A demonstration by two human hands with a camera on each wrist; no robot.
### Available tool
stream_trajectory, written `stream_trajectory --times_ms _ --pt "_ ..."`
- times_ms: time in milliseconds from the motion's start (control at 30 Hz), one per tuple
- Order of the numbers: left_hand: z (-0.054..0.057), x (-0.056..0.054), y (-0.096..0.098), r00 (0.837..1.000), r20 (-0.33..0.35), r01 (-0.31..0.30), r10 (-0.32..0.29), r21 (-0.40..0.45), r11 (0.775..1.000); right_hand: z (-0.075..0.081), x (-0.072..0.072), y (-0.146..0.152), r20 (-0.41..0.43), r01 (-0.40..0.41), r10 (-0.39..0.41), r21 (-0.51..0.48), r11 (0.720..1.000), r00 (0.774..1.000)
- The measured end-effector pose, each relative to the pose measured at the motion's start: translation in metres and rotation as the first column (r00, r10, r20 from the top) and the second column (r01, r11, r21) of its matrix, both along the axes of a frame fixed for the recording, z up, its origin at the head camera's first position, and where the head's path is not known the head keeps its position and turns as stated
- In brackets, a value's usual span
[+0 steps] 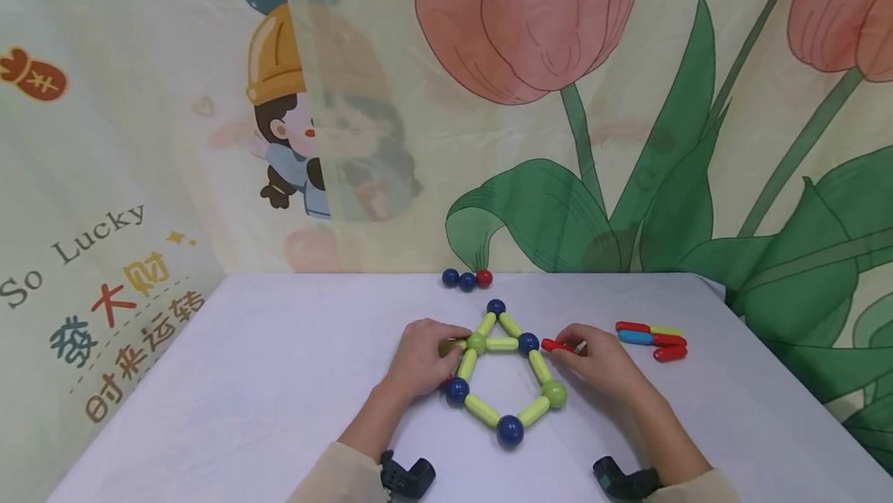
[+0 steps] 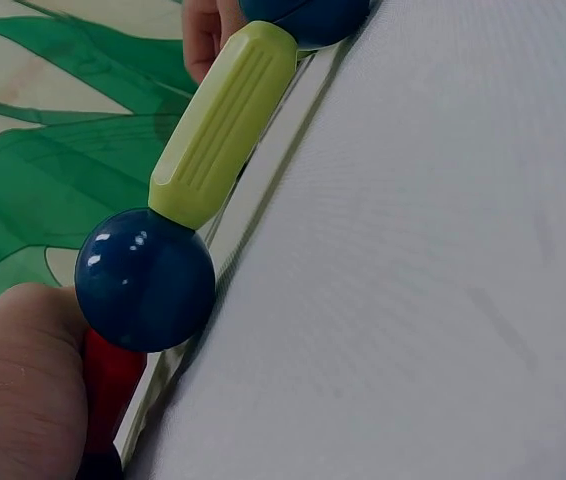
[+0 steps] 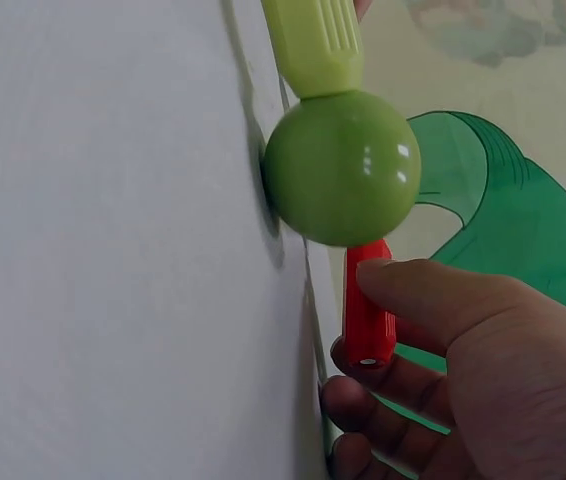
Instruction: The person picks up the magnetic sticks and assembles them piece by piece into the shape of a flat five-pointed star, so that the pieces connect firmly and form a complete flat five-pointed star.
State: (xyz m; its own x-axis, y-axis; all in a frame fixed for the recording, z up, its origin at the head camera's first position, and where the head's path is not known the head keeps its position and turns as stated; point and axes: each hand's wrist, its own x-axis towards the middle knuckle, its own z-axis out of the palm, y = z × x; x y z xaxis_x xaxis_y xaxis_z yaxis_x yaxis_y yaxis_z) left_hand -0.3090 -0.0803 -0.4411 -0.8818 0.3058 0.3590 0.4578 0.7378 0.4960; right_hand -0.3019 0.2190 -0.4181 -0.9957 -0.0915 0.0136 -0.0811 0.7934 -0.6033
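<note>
A flat frame of yellow-green magnetic rods (image 1: 481, 410) and blue and green balls (image 1: 510, 431) lies on the table. My left hand (image 1: 422, 360) is at its left side, thumb and index finger pinching a yellow-green rod (image 1: 453, 346) beside the upper green ball (image 1: 477, 343). Partly behind that hand, a red rod (image 2: 113, 385) meets the left blue ball (image 2: 146, 280). Between thumb and fingers, my right hand (image 1: 603, 360) pinches a separate red rod (image 3: 368, 310), its tip close to the right blue ball (image 1: 529, 342). A green ball (image 3: 343, 168) sits nearer the right wrist camera.
Two blue balls (image 1: 450, 278) and a red ball (image 1: 484, 279) sit at the table's back edge. To the right lie several loose rods (image 1: 652, 339), red, blue and yellow-green. A printed curtain (image 1: 377, 108) hangs behind the white table (image 1: 230, 410).
</note>
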Motion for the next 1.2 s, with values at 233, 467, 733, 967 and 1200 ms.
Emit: stream_trajectory --times_ms 233,467,733,967,1200 --pt "0.002 0.000 0.001 1.000 -0.009 -0.003 0.003 -0.003 1.000 0.000 0.000 -0.004 0.004 0.011 -0.011 0.004 1.000 1.000" --pt "0.004 0.002 0.001 1.000 -0.024 0.002 -0.002 0.009 1.000 -0.001 -0.001 -0.002 0.007 0.016 -0.016 -0.004 1.000 1.000" --pt "0.002 0.002 0.003 0.999 -0.035 -0.016 0.016 0.002 1.000 0.002 0.000 0.009 0.033 0.009 -0.009 -0.005 1.000 0.999" --pt "0.002 0.003 0.002 0.999 0.008 -0.048 0.048 0.015 0.999 0.009 0.004 0.023 0.038 -0.003 0.004 -0.034 0.999 0.999" --pt "0.001 0.003 0.001 0.998 0.021 -0.057 0.057 0.018 0.998 0.012 0.005 0.033 0.045 0.013 -0.011 -0.039 0.999 0.999"
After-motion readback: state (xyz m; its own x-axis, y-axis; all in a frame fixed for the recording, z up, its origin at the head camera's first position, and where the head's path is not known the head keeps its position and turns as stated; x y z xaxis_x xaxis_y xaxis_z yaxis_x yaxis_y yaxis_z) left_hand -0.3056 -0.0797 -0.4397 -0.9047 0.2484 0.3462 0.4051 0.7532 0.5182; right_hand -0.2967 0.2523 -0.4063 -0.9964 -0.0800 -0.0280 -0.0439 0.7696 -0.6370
